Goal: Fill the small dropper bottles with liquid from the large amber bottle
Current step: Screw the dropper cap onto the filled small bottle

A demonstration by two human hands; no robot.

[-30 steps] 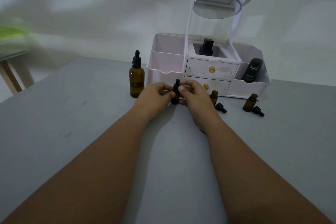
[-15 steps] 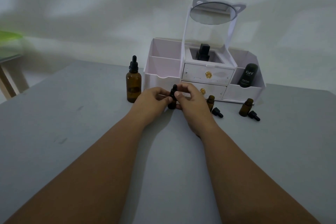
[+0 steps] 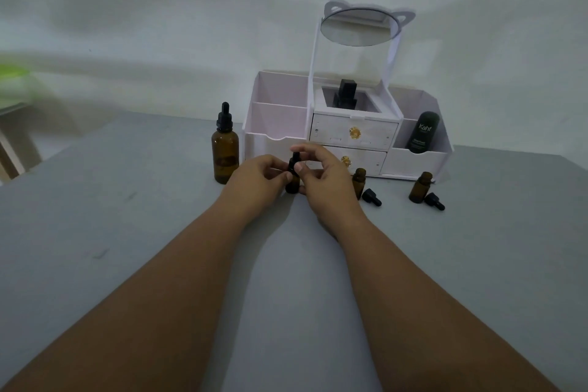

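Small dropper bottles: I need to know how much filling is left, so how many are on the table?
3. One is held between the left hand and right hand, still capped. One stands uncapped just right of the right hand, and one stands uncapped farther right. None looks hidden.

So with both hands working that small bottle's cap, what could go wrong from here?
1. The left hand steadies the small dropper bottle while the right hand pinches its cap; a slip could tip it.
2. Two open bottles stand uncapped just beside the right wrist, so a sweep could topple them.
3. Their loose caps lie on their sides on the table and could roll.
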